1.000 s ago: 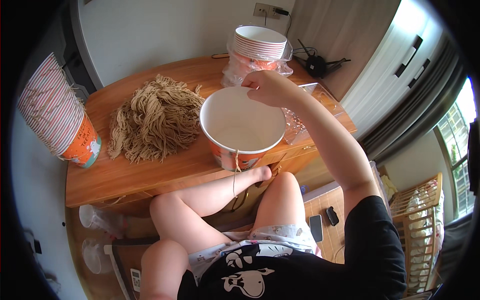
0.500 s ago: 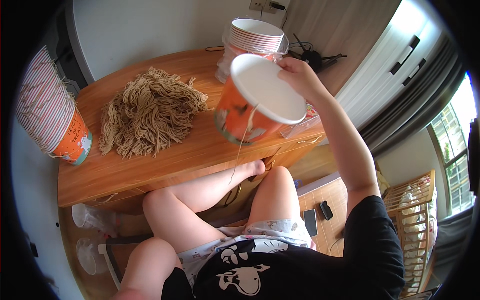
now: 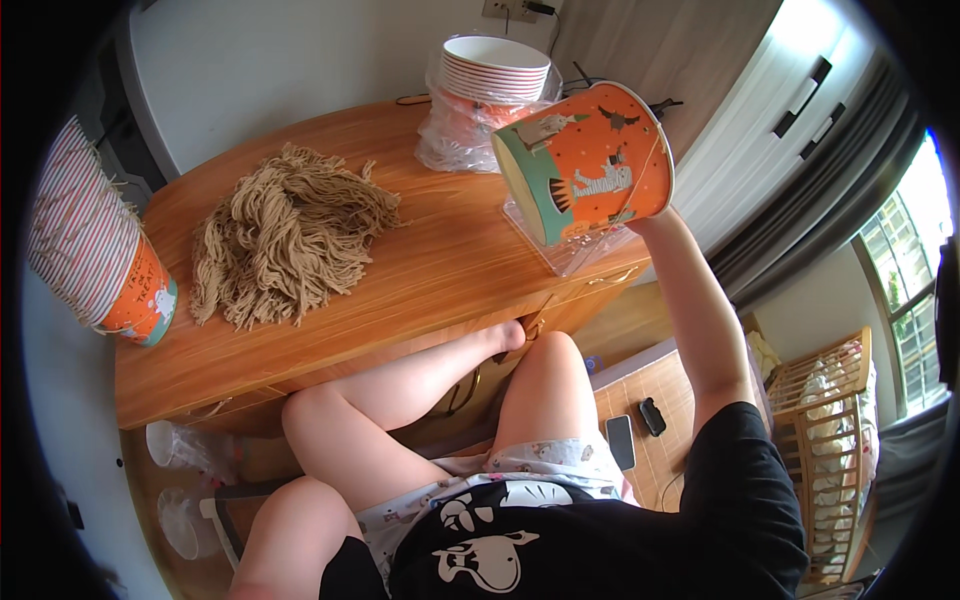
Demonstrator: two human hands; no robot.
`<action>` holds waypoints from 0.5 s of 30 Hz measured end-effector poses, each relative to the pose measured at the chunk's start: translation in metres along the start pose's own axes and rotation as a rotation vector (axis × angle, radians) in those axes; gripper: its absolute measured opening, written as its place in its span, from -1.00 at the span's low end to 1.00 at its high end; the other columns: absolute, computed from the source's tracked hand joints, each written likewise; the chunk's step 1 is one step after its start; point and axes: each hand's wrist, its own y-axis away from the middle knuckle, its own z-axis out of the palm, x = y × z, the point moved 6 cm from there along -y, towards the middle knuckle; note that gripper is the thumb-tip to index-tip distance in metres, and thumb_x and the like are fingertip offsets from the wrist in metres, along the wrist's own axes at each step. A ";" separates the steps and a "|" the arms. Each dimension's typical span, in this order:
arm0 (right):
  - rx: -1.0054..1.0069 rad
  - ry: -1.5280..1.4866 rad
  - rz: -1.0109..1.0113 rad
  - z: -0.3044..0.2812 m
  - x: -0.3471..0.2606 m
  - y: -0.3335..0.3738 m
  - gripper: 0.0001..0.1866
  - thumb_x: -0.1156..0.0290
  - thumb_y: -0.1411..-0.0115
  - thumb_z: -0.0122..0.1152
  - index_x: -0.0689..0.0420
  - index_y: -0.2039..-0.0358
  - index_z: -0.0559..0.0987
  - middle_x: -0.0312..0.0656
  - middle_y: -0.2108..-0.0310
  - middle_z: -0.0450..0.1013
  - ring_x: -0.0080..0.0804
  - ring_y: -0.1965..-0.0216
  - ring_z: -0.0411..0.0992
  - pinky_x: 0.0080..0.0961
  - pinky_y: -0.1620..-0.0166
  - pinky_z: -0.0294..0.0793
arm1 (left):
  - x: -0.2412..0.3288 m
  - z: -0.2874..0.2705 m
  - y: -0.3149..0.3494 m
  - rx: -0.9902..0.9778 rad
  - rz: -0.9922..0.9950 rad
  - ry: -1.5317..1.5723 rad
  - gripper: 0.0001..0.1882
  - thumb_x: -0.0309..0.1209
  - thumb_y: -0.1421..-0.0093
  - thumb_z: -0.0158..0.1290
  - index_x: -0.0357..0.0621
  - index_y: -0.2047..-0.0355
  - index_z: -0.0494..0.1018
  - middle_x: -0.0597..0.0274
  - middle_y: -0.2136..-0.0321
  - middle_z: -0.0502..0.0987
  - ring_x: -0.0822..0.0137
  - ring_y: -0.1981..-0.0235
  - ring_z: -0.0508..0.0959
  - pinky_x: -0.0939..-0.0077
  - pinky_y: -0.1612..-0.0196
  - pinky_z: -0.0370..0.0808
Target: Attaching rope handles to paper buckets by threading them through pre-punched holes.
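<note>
My right hand (image 3: 655,219) holds an orange paper bucket (image 3: 620,150) with printed cartoon figures and a green lower band. The bucket is in the air over the right part of the table, tipped on its side. Its pale base faces left and its rim faces right, toward the wrist. My fingers are mostly hidden behind it. A thin string lies along its side near the rim. Only my left forearm shows at the lower left; the hand is out of the picture. A heap of tan twine strands (image 3: 290,240) lies on the wooden table (image 3: 450,240).
A tall leaning stack of similar buckets (image 3: 95,230) with strings stands at the table's left end. More nested buckets (image 3: 495,70) in clear plastic stand at the back. A clear plastic tray (image 3: 560,250) sits below the raised bucket. A phone (image 3: 620,442) lies lower right.
My right hand has turned the bucket over and moved it right, so its outside and base show instead of its open mouth. The string no longer dangles freely.
</note>
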 end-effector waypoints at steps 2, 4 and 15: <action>-0.021 -0.053 -0.007 0.004 0.003 0.001 -0.51 0.10 -0.41 0.12 0.22 -0.17 0.49 -0.09 0.00 0.55 -0.37 0.04 0.55 -0.40 0.00 0.59 | 0.009 0.016 0.009 0.183 -0.135 -0.201 -0.66 -0.22 -0.30 -0.08 -0.20 0.07 0.43 0.11 0.09 0.50 0.16 0.07 0.49 0.33 -0.01 0.43; -0.034 -0.103 -0.021 -0.001 0.002 0.006 -0.49 0.10 -0.42 0.11 0.22 -0.18 0.47 -0.09 -0.02 0.54 -0.36 0.02 0.54 -0.39 -0.02 0.59 | 0.019 0.031 0.026 0.368 -0.263 -0.399 -0.58 -0.06 -0.24 -0.04 -0.14 0.10 0.42 0.15 0.13 0.49 0.17 0.07 0.48 0.32 -0.02 0.40; -0.302 -0.418 -0.125 0.018 -0.015 0.023 -0.42 0.05 -0.46 0.00 0.21 -0.30 0.36 -0.05 -0.21 0.43 -0.26 -0.13 0.48 -0.32 -0.16 0.56 | -0.036 0.139 0.257 0.183 -2.112 -0.821 0.42 0.28 0.32 0.50 -0.01 -0.45 0.02 -0.26 -0.44 -0.16 -0.27 -0.45 -0.09 -0.22 -0.39 0.08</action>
